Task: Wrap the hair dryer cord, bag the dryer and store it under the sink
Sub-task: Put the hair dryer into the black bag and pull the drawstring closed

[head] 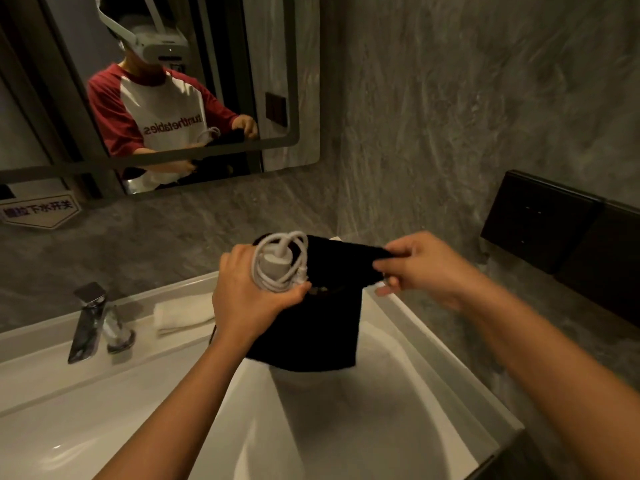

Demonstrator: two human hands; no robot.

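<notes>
A black cloth bag [311, 334] hangs over the white sink basin [346, 427]. My left hand [242, 299] grips the pale hair dryer handle [275, 265], which sticks up out of the bag's mouth with the white cord [280, 258] coiled around it. The dryer's head is hidden inside the bag. My right hand [422, 268] pinches the bag's upper edge and pulls it out to the right, so the mouth stays stretched.
A chrome faucet [88, 320] stands at the left of the counter, with a folded white towel [185, 311] behind the sink. A mirror [156, 91] hangs on the grey wall, and black wall panels [554, 220] sit at the right.
</notes>
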